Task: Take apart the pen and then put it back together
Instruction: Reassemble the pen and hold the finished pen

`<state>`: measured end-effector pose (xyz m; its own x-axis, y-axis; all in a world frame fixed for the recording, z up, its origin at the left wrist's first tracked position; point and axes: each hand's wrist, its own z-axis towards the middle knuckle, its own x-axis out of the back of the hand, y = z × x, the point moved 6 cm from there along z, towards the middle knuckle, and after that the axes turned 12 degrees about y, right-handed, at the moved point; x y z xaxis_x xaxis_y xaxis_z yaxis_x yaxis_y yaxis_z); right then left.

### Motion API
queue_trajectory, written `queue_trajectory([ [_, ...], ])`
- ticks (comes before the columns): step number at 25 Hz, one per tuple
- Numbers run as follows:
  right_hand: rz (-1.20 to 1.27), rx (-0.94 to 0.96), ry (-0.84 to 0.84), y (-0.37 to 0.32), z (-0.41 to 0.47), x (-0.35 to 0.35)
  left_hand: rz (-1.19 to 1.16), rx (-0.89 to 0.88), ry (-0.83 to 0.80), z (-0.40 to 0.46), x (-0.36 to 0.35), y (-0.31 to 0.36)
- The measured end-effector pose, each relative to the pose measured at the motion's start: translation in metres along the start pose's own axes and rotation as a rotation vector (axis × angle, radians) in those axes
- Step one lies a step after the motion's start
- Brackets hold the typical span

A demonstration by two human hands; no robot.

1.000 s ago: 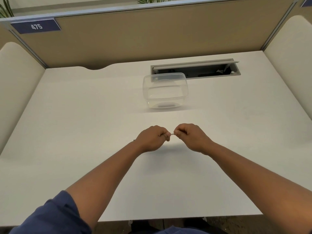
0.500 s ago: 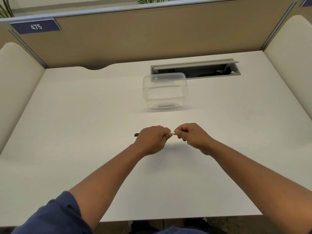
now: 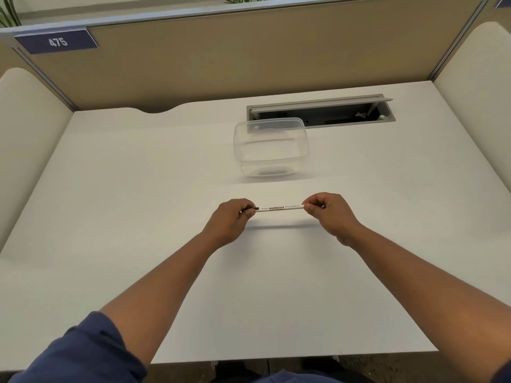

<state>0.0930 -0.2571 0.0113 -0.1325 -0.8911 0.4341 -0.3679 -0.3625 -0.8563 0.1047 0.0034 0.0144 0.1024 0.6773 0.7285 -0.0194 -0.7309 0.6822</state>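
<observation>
Above the white table (image 3: 138, 217), just in front of a clear plastic container (image 3: 270, 146), the left hand (image 3: 229, 222) pinches the dark-tipped end of a pen (image 3: 279, 208), its grip clamped there. The slim white barrel with black print runs level to the right hand (image 3: 329, 214), fingers pinched on the other end. The pen appears whole, or barely begun; whether any piece is off cannot be told.

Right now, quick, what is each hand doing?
Left hand: closed, pinching the dark end of the pen.
Right hand: closed, pinching the pen's white end.
</observation>
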Motion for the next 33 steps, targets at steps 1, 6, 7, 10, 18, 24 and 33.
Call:
queue_trajectory([
  [1, -0.004, 0.007, 0.011, 0.002, 0.002, 0.000, -0.024, 0.027, 0.013, 0.001, -0.001, -0.005],
  [6, -0.166, 0.103, 0.013, 0.008, 0.011, -0.007, -0.044, 0.073, 0.048, 0.003, -0.008, -0.016],
  [7, -0.209, 0.126, 0.009, 0.008, 0.012, -0.009, -0.040, 0.075, 0.052, 0.004, -0.010, -0.018],
  [10, -0.302, 0.191, -0.012, 0.011, 0.017, -0.018, -0.003, 0.092, 0.043, 0.007, -0.015, -0.026],
  [18, -0.452, 0.238, -0.044, 0.019, 0.031, -0.032, 0.054, 0.176, 0.002, 0.018, -0.024, -0.033],
  [24, -0.461, 0.209, -0.044, 0.023, 0.036, -0.034, 0.081, 0.207, -0.034, 0.025, -0.026, -0.034],
  [33, -0.440, 0.168, -0.045, 0.022, 0.036, -0.033, 0.068, 0.227, -0.013, 0.025, -0.026, -0.035],
])
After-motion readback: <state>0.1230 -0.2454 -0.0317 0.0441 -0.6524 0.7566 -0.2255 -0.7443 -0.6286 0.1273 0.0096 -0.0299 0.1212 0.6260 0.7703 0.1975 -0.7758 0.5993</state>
